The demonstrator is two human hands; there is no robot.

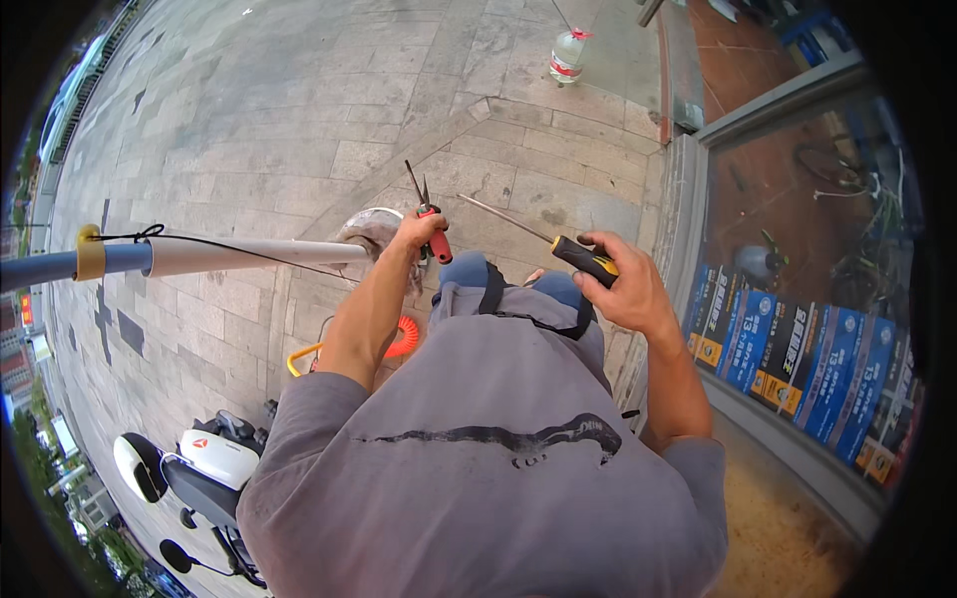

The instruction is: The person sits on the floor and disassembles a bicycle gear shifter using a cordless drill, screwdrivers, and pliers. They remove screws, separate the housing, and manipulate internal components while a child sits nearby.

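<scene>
While the left hand (414, 231) is closed round the red handles of long-nose pliers (429, 214), whose tips point to twelve o'clock, the right hand (623, 289) grips a black-and-yellow screwdriver (558, 244), its shaft aimed at ten o'clock. A white pole (239, 255) reaches in from nine o'clock over the stone paving (299, 100). A water bottle (567, 56) stands at twelve o'clock.

**Open paving ahead, glass wall on the right**

The paved ground (299, 100) ahead lies open, with only a plastic bottle (568, 55) standing far off. A long pole (199, 256) crosses at the left, ending just beside the left hand (417, 231). To the right, the glass shopfront (797, 259) blocks passage close beside the right hand (623, 284). A scooter (199, 468) stands low at the left.
</scene>
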